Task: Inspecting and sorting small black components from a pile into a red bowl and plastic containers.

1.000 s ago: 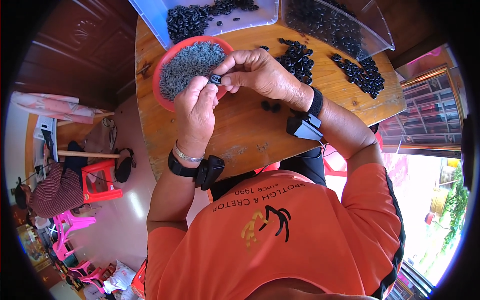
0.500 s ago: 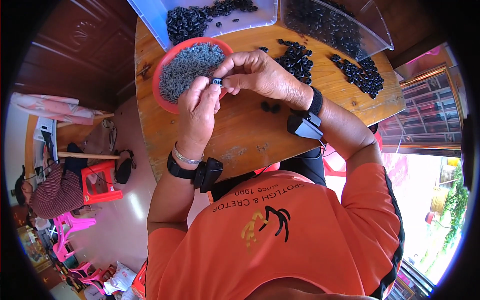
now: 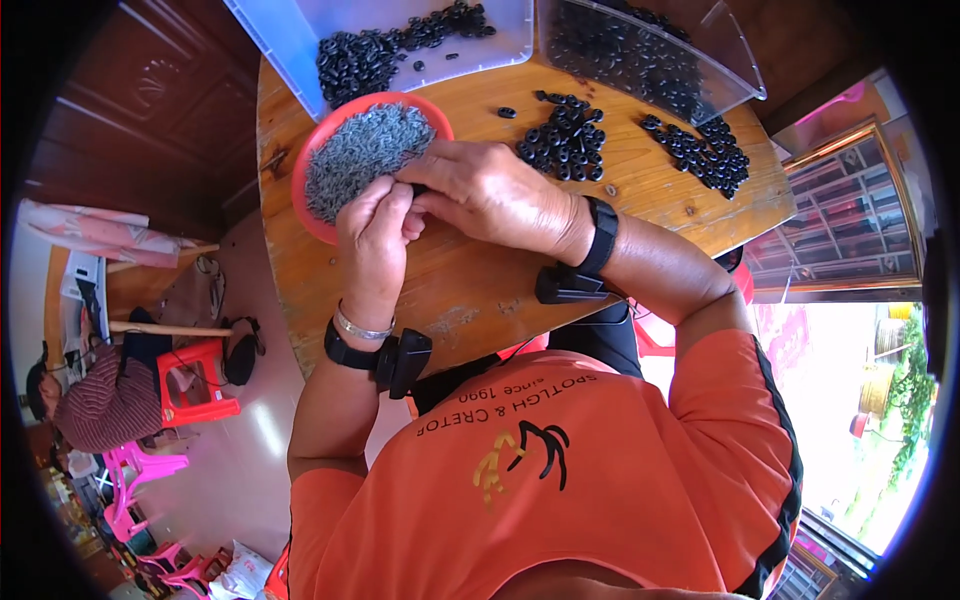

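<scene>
My left hand [image 3: 374,228] is closed, thumb against fingers, just over the near rim of a red bowl [image 3: 298,200]. Meeting it from the right, my right hand [image 3: 492,196] has its fingers pinched together. Between the fingertips of both hands shows a sliver of a small black piece [image 3: 419,189], mostly hidden by the fingers. Small grey screw-like pieces [image 3: 360,150] fill the bowl. To the right of my right hand lies a loose pile of small black pieces with holes [image 3: 565,142].
A whitish plastic bin [image 3: 515,35] holding black pieces [image 3: 357,66] stands at the back. Beside it, a clear bin [image 3: 735,85] leans with more inside. Another black pile [image 3: 708,158] lies on the right of the wooden table [image 3: 450,310]. A person [image 3: 110,390] sits at the far left.
My right hand has turned and closed further over the small black piece, whose holed face showed before and is now covered. The view has shifted slightly.
</scene>
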{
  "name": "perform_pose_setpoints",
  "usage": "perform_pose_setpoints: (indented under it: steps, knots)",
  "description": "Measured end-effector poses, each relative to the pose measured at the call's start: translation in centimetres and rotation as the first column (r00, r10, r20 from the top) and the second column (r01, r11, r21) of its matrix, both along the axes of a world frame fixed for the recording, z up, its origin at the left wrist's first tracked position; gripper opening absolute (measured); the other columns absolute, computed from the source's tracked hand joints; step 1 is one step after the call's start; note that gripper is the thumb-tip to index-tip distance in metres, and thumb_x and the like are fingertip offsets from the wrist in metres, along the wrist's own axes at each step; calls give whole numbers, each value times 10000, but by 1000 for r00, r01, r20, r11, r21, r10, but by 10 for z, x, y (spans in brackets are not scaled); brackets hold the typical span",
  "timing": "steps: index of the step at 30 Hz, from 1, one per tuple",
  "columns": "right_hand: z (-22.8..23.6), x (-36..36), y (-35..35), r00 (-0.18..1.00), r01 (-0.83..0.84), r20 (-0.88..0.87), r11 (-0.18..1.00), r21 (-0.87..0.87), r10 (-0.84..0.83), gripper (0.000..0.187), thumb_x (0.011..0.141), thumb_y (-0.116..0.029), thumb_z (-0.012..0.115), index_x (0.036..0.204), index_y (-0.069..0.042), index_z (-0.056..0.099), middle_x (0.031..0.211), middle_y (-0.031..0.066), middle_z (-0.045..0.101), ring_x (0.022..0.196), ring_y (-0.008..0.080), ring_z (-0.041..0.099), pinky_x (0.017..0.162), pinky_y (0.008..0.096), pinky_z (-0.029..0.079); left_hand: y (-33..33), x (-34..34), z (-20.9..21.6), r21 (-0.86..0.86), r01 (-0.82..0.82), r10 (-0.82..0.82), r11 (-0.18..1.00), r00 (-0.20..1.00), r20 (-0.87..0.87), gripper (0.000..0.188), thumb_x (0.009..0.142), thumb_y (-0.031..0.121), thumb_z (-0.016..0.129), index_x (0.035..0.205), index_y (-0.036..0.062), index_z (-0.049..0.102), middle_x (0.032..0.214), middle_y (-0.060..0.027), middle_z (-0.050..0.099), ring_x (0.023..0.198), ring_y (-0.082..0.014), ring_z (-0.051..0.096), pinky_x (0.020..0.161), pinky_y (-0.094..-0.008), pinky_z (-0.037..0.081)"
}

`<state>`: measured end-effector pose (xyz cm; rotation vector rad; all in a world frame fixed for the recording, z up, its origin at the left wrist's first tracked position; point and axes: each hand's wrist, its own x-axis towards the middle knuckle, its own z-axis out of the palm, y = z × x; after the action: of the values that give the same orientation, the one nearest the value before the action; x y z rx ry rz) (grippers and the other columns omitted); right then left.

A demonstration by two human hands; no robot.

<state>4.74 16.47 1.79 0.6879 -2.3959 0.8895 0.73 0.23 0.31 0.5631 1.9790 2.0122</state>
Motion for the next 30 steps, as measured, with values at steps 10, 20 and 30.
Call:
perform_pose_setpoints:
  steps: [10,20,30]
  knots:
    - [-4,1,-6,990,102,-121,973,206,-78,280,762,-114,596,1007,10,541,805,132,561,743,305,600,653,373,507,4,1,-6,143,-6,-2,990,998,56,234,924,153,467,796,6,598,630,9,532,544,-41,450,505,-176,346]
    - [-2,2,-7,984,113,-160,967,230,-77,299,731,-100,579,1003,17,538,803,125,563,733,297,604,644,360,512,4,2,-5,163,-19,14,986,999,34,242,926,134,461,773,4,595,629,0,551,541,-48,470,501,-182,356]
    - [41,-11,39,836,393,-496,887,242,-235,208,732,-60,642,939,-62,617,836,78,612,711,260,602,597,340,503,0,5,2,127,-48,60,991,994,-93,234,929,172,482,866,-10,613,637,-3,548,574,-50,471,529,-193,371]
